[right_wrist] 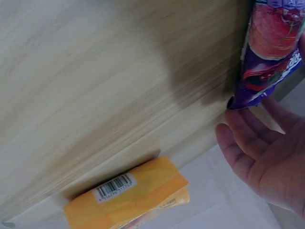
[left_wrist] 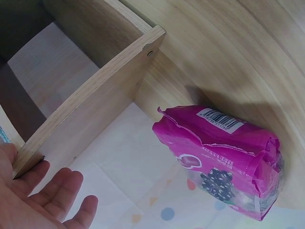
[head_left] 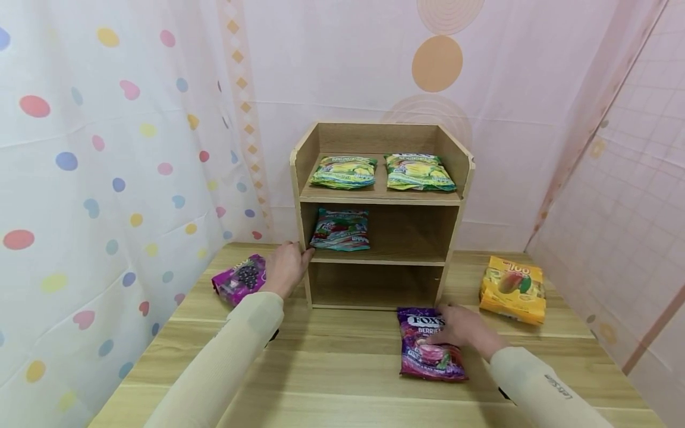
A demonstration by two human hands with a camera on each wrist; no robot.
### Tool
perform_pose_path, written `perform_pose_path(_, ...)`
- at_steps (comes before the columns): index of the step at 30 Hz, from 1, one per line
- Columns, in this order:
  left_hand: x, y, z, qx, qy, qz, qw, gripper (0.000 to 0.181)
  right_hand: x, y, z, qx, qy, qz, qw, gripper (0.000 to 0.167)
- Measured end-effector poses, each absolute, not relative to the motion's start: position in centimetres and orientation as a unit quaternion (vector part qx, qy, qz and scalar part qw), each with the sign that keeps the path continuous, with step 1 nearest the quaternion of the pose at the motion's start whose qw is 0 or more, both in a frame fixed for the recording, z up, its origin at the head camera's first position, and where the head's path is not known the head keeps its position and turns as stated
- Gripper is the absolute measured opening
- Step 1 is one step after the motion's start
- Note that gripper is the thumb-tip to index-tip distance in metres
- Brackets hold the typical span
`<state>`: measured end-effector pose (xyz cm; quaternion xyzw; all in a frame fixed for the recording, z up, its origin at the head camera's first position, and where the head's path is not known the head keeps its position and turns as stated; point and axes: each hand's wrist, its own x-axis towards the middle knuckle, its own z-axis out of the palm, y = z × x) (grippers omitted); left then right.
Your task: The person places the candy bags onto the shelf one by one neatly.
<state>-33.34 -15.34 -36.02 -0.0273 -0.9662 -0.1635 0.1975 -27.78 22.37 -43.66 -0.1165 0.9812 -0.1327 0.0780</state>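
Observation:
A small wooden shelf unit (head_left: pixel 374 202) stands on the table. My left hand (head_left: pixel 286 267) grips the front edge of its left side panel (left_wrist: pixel 90 90), the thumb on the inner side and the fingers outside. In front of the shelf's lower right corner lies a purple Fox's berries candy bag (head_left: pixel 428 348). My right hand (head_left: pixel 462 330) holds that bag by its right side, thumb across the front; in the right wrist view the fingertips (right_wrist: pixel 233 119) are at its edge. Beside my left hand lies a magenta grape candy bag (head_left: pixel 243 278).
Two green-yellow candy bags, left (head_left: pixel 345 172) and right (head_left: pixel 420 172), lie on the top shelf. A teal candy bag (head_left: pixel 341 230) sits at the left of the middle shelf. On the table (head_left: pixel 332 368), right of the unit, is a yellow mango candy bag (head_left: pixel 514 290). Patterned curtains hang around.

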Motion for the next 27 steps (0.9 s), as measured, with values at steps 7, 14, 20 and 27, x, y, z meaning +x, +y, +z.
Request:
perform_pose_path(7, -33.3, -15.3, -36.0, -0.027, -0.967, -0.161, 0.196, 0.041, -27.6, 23.4, -43.2, -0.066, 0.987, -0.130, 0.068, 0.084)
perform_pose_path(14, -33.3, -15.3, -35.9, -0.028, -0.967, -0.163, 0.195, 0.041, -26.8, 24.3, -42.2, -0.024, 0.983, -0.132, 0.126, 0.066)
perform_pose_path(20, -33.3, -15.5, -35.9, -0.031, -0.967, -0.163, 0.191, 0.041, -26.0, 24.6, -42.1, -0.008, 0.969, -0.172, 0.175, 0.061)
perform_pose_path(27, -33.4, -15.4, -35.9, -0.029, -0.967, -0.163, 0.195, 0.042, -25.8, 24.3, -42.0, -0.023, 0.957, -0.206, 0.204, 0.049)
